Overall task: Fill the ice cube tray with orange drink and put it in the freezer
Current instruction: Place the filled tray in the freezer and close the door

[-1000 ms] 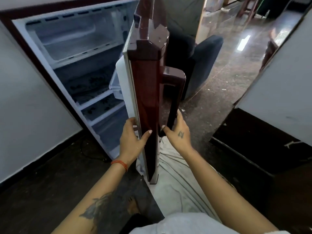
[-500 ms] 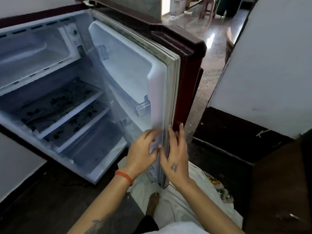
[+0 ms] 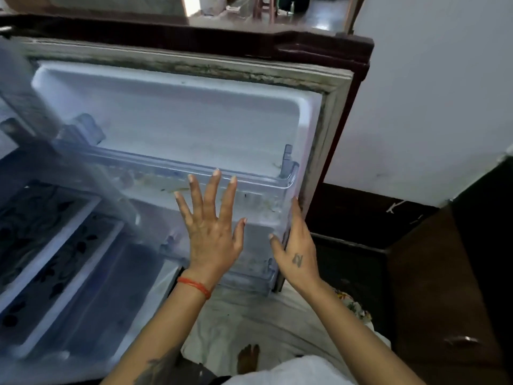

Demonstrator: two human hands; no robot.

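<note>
I find the fridge cabinet (image 3: 63, 262) open at the left, two patterned shelves (image 3: 41, 245) showing; the freezer itself lies beyond the upper left, out of my view. No ice cube tray or orange drink appears anywhere here, so I cannot place them. My left hand (image 3: 212, 232) is flat, fingers (image 3: 215, 190) spread wide, over the clear door rack (image 3: 261, 187); contact I cannot confirm. My right hand (image 3: 298, 254) lies straight-fingered along the swung-open door (image 3: 194, 120), at its free edge. Both hands carry nothing. In my judgement the freezer lies left of both hands, left hand nearer
</note>
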